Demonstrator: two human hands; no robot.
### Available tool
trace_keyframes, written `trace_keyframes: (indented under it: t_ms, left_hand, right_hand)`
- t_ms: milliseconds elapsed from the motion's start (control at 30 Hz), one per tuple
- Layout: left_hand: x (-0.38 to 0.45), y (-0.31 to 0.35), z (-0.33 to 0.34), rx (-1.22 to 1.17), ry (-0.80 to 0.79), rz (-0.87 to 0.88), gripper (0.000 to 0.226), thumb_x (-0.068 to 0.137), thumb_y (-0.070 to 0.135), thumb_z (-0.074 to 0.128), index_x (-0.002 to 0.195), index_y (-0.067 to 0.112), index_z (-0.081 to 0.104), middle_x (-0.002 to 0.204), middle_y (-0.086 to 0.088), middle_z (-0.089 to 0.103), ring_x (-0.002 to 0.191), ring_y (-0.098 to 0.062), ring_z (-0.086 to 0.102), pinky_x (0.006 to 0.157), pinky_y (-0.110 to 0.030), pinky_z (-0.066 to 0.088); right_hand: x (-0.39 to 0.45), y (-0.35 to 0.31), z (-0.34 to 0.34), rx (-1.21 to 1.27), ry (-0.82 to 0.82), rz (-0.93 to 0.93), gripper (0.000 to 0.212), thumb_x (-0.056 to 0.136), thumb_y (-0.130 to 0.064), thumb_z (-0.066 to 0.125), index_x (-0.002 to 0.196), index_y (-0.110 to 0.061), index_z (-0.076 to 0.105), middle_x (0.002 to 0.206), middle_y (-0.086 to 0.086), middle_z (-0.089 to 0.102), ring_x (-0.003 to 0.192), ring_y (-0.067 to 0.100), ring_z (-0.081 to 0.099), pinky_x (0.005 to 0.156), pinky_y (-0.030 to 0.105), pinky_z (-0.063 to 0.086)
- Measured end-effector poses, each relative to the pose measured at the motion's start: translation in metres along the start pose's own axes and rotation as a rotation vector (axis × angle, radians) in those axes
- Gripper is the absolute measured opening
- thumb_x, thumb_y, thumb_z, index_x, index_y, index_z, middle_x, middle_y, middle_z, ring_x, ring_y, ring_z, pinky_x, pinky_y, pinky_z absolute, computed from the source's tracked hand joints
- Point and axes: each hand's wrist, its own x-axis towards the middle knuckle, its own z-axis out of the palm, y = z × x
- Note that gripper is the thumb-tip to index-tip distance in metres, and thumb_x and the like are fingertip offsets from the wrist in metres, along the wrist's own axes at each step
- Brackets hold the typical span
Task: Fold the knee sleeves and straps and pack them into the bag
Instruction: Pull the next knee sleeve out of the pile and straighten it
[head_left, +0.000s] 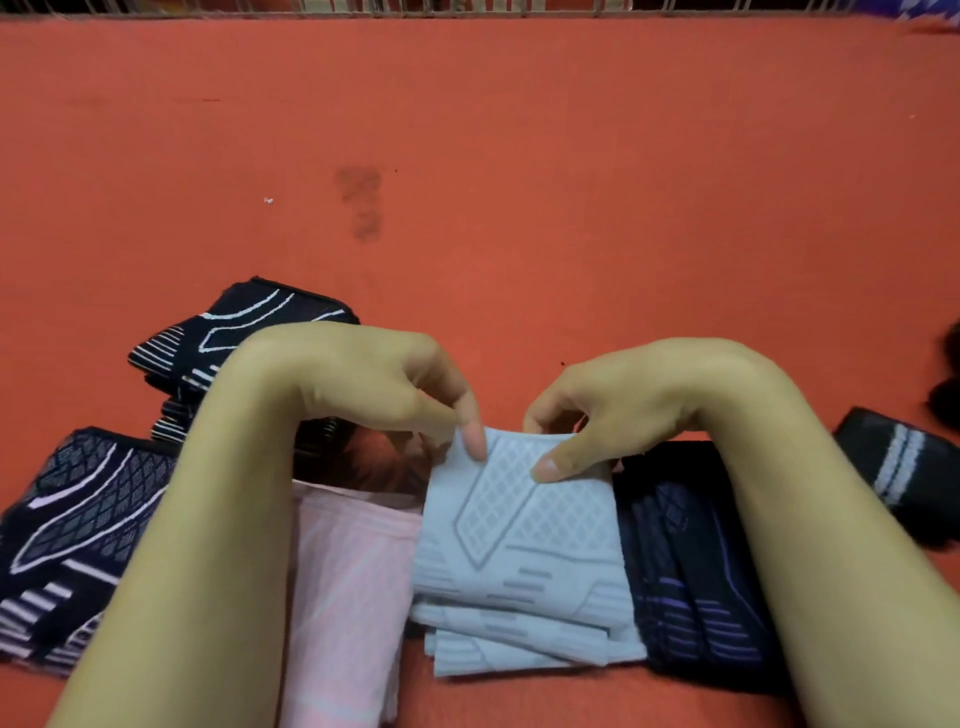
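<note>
Thumbs and fingers of our left hand (374, 384) and right hand (634, 400) pinch the far edge of the folded light-blue knee sleeve (519, 525), aligning it atop the stack on the orange tabletop (519, 156); no bag is visible.

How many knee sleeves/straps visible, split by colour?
Light blue sleeves, stacked, top one pinched by left hand and right hand: 2 or more layers, exact count unclear; counted as 1 stack
Pink sleeve: 1
Black sleeves with white pattern: 2
Black sleeve with purple pattern: 1
Black strap with white stripes: 1
Total: 6 groups
</note>
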Motion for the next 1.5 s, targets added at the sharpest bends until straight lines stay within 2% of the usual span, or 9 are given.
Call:
trace_keyframes:
  t_ms: [133, 233, 400, 567, 767, 900, 1133, 1367, 1500]
  left_hand:
    - [0.001, 0.008, 0.0, 0.139, 0.004, -0.045, 0.027, 0.09, 0.039, 0.08, 0.114, 0.03, 0.073, 0.109, 0.007, 0.078, 0.107, -0.019, 0.073, 0.104, -0.044, 0.054]
    - [0.002, 0.012, 0.0, 0.238, -0.03, -0.077, 0.019, 0.088, 0.044, 0.08, 0.104, 0.035, 0.078, 0.099, 0.009, 0.079, 0.097, -0.015, 0.074, 0.101, -0.039, 0.054]
    - [0.002, 0.014, 0.001, 0.249, -0.019, -0.126, 0.018, 0.08, 0.052, 0.083, 0.09, 0.037, 0.082, 0.09, 0.011, 0.079, 0.085, -0.006, 0.071, 0.086, -0.024, 0.05]
    - [0.009, 0.008, 0.002, 0.2, -0.069, -0.16, 0.023, 0.079, 0.048, 0.086, 0.092, 0.028, 0.082, 0.089, 0.004, 0.08, 0.08, -0.008, 0.071, 0.081, -0.022, 0.05]
    - [0.012, 0.005, 0.002, 0.192, -0.085, -0.171, 0.023, 0.079, 0.046, 0.087, 0.091, 0.027, 0.081, 0.09, 0.003, 0.08, 0.084, -0.015, 0.074, 0.087, -0.027, 0.056]
    - [0.013, 0.005, 0.004, 0.192, -0.086, -0.172, 0.027, 0.079, 0.045, 0.087, 0.097, 0.026, 0.08, 0.096, 0.0, 0.079, 0.081, -0.005, 0.071, 0.079, -0.02, 0.051]
    - [0.001, -0.002, -0.004, 0.227, -0.095, -0.225, 0.056, 0.058, 0.073, 0.085, 0.1, 0.036, 0.079, 0.101, 0.007, 0.08, 0.096, -0.008, 0.075, 0.099, -0.034, 0.056]
    - [0.01, -0.002, 0.002, 0.187, -0.113, -0.227, 0.055, 0.06, 0.068, 0.091, 0.101, 0.034, 0.08, 0.102, 0.002, 0.08, 0.1, -0.016, 0.076, 0.101, -0.041, 0.057]
    - [0.02, -0.001, 0.006, 0.267, -0.129, -0.252, 0.045, 0.064, 0.065, 0.09, 0.099, 0.038, 0.08, 0.096, 0.013, 0.079, 0.094, -0.007, 0.073, 0.096, -0.03, 0.057]
  right_hand:
    - [-0.001, -0.006, -0.001, -0.026, 0.024, 0.094, 0.028, 0.087, -0.063, 0.07, 0.107, -0.043, 0.067, 0.087, -0.019, 0.071, 0.071, 0.011, 0.07, 0.068, 0.027, 0.05]
    - [-0.004, -0.01, -0.001, -0.067, 0.005, 0.104, 0.029, 0.089, -0.066, 0.065, 0.11, -0.047, 0.072, 0.075, -0.021, 0.071, 0.064, 0.003, 0.063, 0.067, 0.023, 0.048]
    - [-0.007, -0.01, -0.002, -0.024, 0.022, 0.085, 0.022, 0.087, -0.064, 0.069, 0.096, -0.045, 0.073, 0.079, -0.024, 0.072, 0.07, 0.009, 0.069, 0.065, 0.022, 0.047]
    - [-0.002, -0.017, 0.002, -0.108, 0.026, 0.139, 0.033, 0.083, -0.068, 0.071, 0.104, -0.044, 0.067, 0.091, -0.019, 0.073, 0.07, 0.007, 0.069, 0.068, 0.026, 0.051]
    - [-0.001, -0.018, 0.003, -0.114, -0.026, 0.143, 0.047, 0.078, -0.075, 0.071, 0.115, -0.046, 0.066, 0.108, -0.022, 0.072, 0.097, 0.01, 0.072, 0.094, 0.036, 0.057]
    - [0.0, -0.02, 0.004, -0.129, -0.062, 0.165, 0.054, 0.074, -0.076, 0.074, 0.116, -0.043, 0.066, 0.101, -0.02, 0.072, 0.094, 0.006, 0.069, 0.085, 0.029, 0.055]
    - [0.007, -0.017, 0.008, -0.116, -0.107, 0.152, 0.053, 0.072, -0.075, 0.076, 0.109, -0.037, 0.074, 0.092, -0.019, 0.076, 0.087, 0.004, 0.072, 0.081, 0.027, 0.057]
    - [0.009, -0.018, 0.008, -0.085, -0.108, 0.121, 0.043, 0.074, -0.072, 0.077, 0.103, -0.04, 0.073, 0.094, -0.019, 0.076, 0.09, 0.006, 0.072, 0.086, 0.03, 0.057]
    - [0.011, -0.017, 0.008, -0.095, -0.101, 0.128, 0.039, 0.073, -0.073, 0.077, 0.095, -0.041, 0.07, 0.094, -0.018, 0.076, 0.091, 0.009, 0.072, 0.088, 0.032, 0.057]
